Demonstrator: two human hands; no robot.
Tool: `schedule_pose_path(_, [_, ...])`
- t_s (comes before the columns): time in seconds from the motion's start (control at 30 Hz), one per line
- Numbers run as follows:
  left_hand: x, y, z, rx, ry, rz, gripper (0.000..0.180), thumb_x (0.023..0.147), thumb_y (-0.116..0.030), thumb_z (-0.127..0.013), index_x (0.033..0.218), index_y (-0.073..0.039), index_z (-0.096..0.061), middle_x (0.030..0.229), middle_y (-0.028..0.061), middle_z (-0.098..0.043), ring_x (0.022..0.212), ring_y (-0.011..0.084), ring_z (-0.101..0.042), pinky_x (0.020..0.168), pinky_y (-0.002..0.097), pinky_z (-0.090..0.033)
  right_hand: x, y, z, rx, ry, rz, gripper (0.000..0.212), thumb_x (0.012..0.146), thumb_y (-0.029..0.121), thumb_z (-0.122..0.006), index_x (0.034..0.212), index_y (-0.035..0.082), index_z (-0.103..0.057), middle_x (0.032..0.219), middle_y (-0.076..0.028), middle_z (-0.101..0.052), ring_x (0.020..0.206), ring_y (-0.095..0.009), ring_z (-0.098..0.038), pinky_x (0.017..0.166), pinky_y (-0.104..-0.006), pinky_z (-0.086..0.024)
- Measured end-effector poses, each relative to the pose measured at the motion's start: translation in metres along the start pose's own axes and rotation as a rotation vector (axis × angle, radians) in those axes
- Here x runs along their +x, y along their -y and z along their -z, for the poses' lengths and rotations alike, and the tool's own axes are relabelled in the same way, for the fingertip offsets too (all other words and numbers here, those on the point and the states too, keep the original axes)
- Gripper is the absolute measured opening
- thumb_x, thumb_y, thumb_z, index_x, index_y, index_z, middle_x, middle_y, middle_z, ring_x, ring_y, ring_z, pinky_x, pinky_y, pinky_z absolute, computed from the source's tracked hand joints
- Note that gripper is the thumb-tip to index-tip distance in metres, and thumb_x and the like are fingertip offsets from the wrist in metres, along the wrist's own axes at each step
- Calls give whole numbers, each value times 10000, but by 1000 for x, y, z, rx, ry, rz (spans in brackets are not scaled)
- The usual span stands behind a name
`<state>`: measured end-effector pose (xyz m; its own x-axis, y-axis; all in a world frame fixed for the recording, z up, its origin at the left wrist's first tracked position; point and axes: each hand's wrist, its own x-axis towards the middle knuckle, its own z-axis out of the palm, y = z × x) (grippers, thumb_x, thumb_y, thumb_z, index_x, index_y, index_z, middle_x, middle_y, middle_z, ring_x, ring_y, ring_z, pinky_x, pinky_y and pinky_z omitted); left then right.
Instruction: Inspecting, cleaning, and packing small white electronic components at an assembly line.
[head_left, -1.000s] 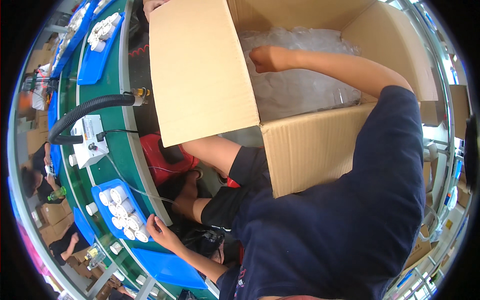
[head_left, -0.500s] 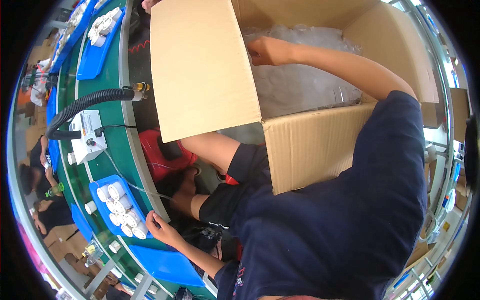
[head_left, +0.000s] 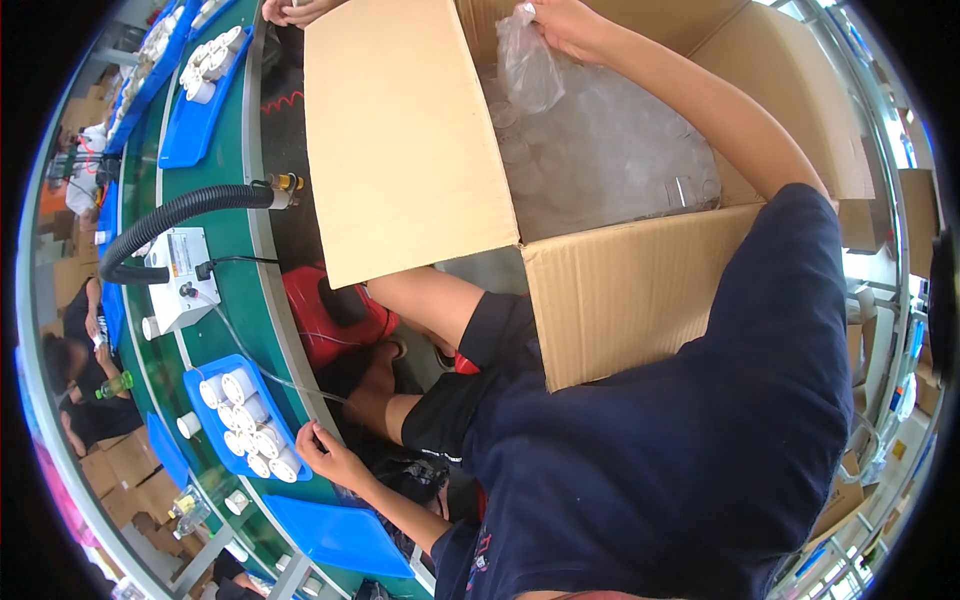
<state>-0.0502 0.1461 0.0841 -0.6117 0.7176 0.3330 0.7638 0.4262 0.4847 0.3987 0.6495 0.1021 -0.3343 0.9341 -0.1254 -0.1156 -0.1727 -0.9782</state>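
Note:
My right hand (head_left: 572,30) pinches the top of a crumpled clear plastic bag (head_left: 530,70), which hangs over an open cardboard box (head_left: 640,290). Under it, clear plastic items (head_left: 620,140) fill the box, some of them cup-shaped; most are blurred together. Down at the left, my left hand (head_left: 328,458) lies at the edge of a green bench, its fingers loosely bent and holding nothing that I can see. Right beside those fingers is a blue tray (head_left: 205,425) loaded with several white cylindrical pieces (head_left: 245,415).
On the green bench (head_left: 235,320) stands a white box-shaped device (head_left: 185,290) with a black corrugated hose (head_left: 190,200). Another blue tray (head_left: 335,535) lies nearer. A second loaded tray (head_left: 185,135) sits farther up. Another person's hand (head_left: 300,10) shows behind the box flap.
My right hand has risen out of the box toward its far side, and the clear plastic bag now hangs from it. My left hand stays almost where it was.

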Motion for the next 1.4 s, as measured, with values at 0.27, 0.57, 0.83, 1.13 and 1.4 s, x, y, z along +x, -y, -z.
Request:
schedule_pose_path(0.27, [-2, 1, -1, -26, -2, -1, 176, 936, -124, -573, 973, 37, -634, 1003, 147, -607, 956, 281, -574, 884, 374, -449, 18, -79, 4, -1294, 313, 562, 242, 871, 248, -605, 987, 39, -645, 931, -175, -661, 888, -353, -646, 776, -421, -530])
schedule_pose_path(0.57, [-4, 5, -3, 31, -10, -23, 186, 938, -134, -570, 978, 38, -628, 1015, 146, -592, 959, 284, -562, 895, 373, -443, -5, -129, -25, -1833, 431, 556, 125, 811, 124, -613, 895, 39, -651, 868, -138, -672, 816, -326, -682, 650, -431, -557])
schedule_pose_path(0.83, [0, -3, -17, 125, -75, -23, 200, 928, -151, -587, 968, 38, -639, 1002, 161, -573, 980, 309, -539, 896, 408, -430, -5, -137, -20, -1599, 275, 628, 127, 825, 123, -581, 895, 35, -641, 903, -169, -655, 810, -370, -665, 631, -456, -548])
schedule_pose_path(1.13, [2, -4, -23, 223, -129, 9, 199, 921, -159, -591, 987, 16, -659, 989, 157, -564, 957, 315, -528, 872, 420, -417, -24, -94, -29, -1538, 190, 426, 132, 828, 148, -551, 888, 50, -613, 910, -172, -656, 823, -385, -644, 705, -477, -532])
schedule_pose_path(1.4, [2, -3, -22, 204, -122, -18, 190, 906, -152, -608, 966, 22, -655, 970, 152, -553, 963, 314, -513, 867, 425, -406, -31, -59, -43, -1361, 53, 345, 136, 812, 160, -565, 876, 58, -628, 917, -173, -667, 828, -409, -626, 718, -490, -519])
